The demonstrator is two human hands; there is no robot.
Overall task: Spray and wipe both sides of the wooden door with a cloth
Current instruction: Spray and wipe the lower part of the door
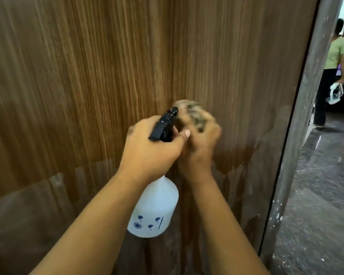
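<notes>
**Cloth and sprayer at the wet door face**

Across nearly the whole view, the wooden door (77,76) is standing close in front of the camera, its vertical grain running top to bottom. Its lower part is showing a darker, damp-looking band with drip-like edges, from the lower left across to below the hands.

At the middle of that face, the cloth (193,114) is sitting bunched into a mottled grey-brown wad against the wood. The right hand (200,143) is curling its fingers around the cloth and holding it to the door; the hand and cloth are blurred, so finer detail of the grip cannot be told.

Just to the left, touching or nearly touching the right hand, the left hand (153,147) is gripping the neck of the spray bottle (155,207), with the thumb lying across toward the right hand. The black trigger head (164,124) is sticking up above the knuckles, its nozzle pointing at the door beside the cloth. The white translucent bottle body, marked with small blue prints, is hanging below the wrist.

At the right, the door's edge is meeting a dark, paint-flecked frame (298,135). Beyond it, on a dark floor (316,195), 1 person in a green top (338,52) is standing, seen from behind, carrying something white in 1 hand.
</notes>
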